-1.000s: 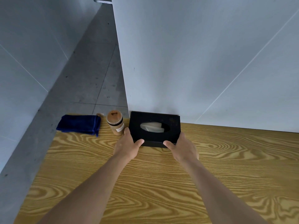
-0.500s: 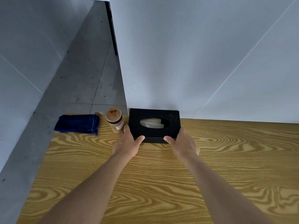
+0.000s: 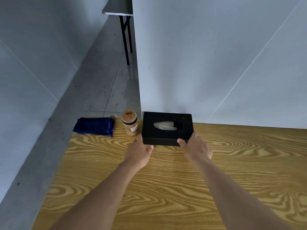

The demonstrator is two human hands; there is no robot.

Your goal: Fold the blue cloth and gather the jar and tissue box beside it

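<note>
The black tissue box rests flat at the far edge of the wooden table, with a white tissue showing in its oval slot. Just left of it stands the jar, with a brown lid and a white label. Further left, at the table's corner, lies the folded blue cloth. My left hand is at the box's front left corner; a fingertip touches its side and the thumb has slipped below its front face. My right hand holds the front right corner, thumb on the front face.
A white wall panel rises directly behind the box. The table's left edge drops to a grey tiled floor. A small tan object sits behind the cloth. A dark-legged table stands far back.
The tissue box was tilted and lifted in both hands; it now lies flat beside the jar. My left thumb has slid off its front face. The camera has tilted up.
</note>
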